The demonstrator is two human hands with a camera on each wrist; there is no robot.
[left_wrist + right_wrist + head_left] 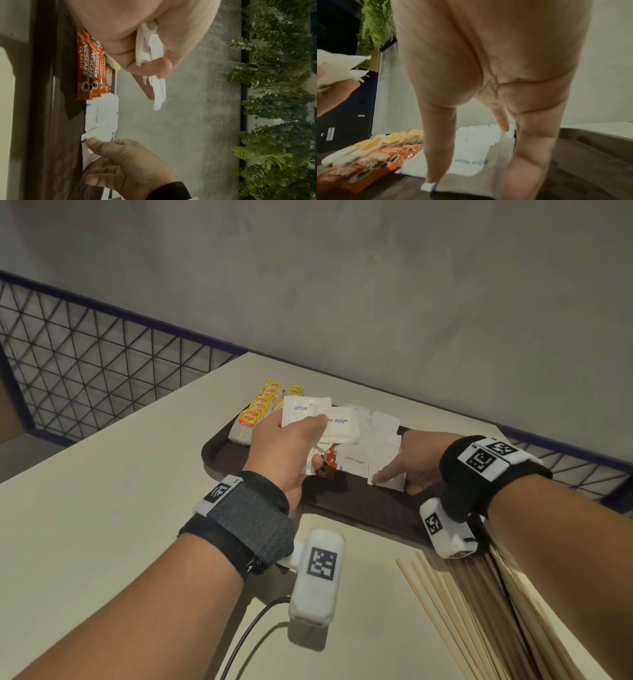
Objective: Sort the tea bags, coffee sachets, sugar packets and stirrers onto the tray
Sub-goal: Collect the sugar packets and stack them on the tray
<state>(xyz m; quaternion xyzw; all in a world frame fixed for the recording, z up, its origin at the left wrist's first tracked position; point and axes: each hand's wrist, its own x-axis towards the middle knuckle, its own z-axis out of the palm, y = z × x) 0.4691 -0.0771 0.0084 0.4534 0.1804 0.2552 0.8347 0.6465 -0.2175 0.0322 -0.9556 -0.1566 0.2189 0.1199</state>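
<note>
Left hand (286, 450) raised over the dark brown plastic tray (219, 455), grip curled around a fanned bunch of white paper sugar packets with blue "white sugar" print (317, 417); thumb on top, fingers under. Right hand (416, 470) low at the tray's 3 o'clock side, fingers mostly straight, index fingertip (430, 180) pressing the near corner of a single white sugar packet lying flat on the tray (387, 479); nothing held in that grip. More white sugar packets laid flat in an overlapping patch (373, 436) at tray centre to 1 o'clock. Orange-red Nescafe coffee sachets (87, 67) side by side just left of the sugar patch, mostly hidden under the left hand in head view. Yellow-labelled tea bags in white wrappers (257, 412) stacked at the tray's 11 o'clock corner. Thin wooden stirrers (479, 618) bundled on the pale beige bench (102, 508), off the tray at 5 o'clock, partly under the right forearm.
</note>
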